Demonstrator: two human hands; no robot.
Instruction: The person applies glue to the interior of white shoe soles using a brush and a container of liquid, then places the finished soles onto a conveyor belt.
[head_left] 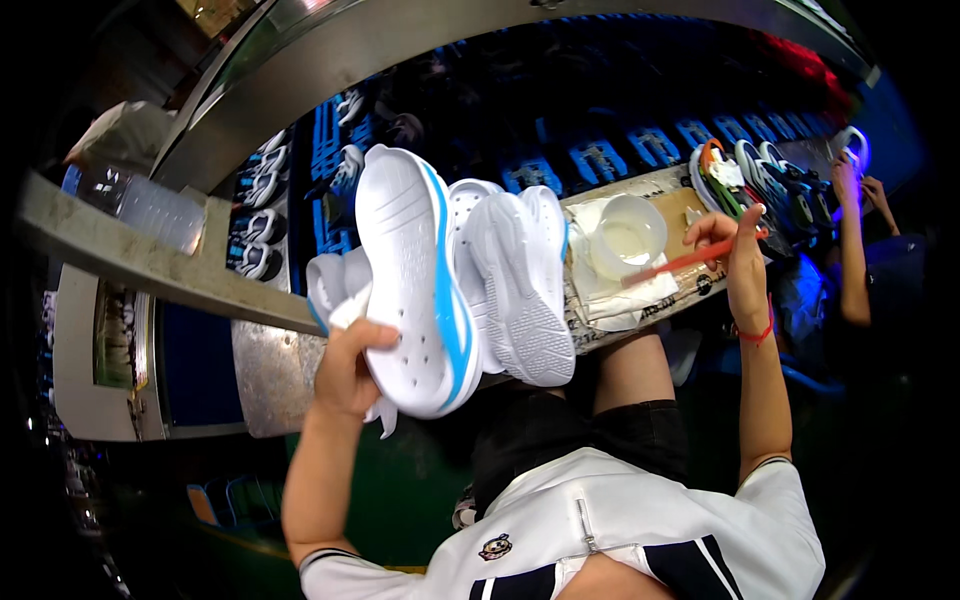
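Observation:
My left hand (348, 368) is closed on the edge of a white shoe sole (400, 250) with a bright blue stripe along its side. The sole's inner face, dotted with small holes near the heel, is turned up. A scrap of white material shows beside that hand. In my right hand (738, 255) is a brush with a red handle (690, 262), its blurred tip pointing left toward a clear plastic cup (628, 238) of whitish liquid. Several more white soles (525, 290) rest just right of the held one, the nearest with its ridged tread showing.
White paper (610, 312) lies under the cup on a worn board (680, 195). Beyond runs a line of blue holders (597, 160). Shoes (262, 228) stand at left, near a metal frame bar (120, 240) carrying a plastic bottle (160, 210). At right, another person's arm (853, 240) reaches toward shoes.

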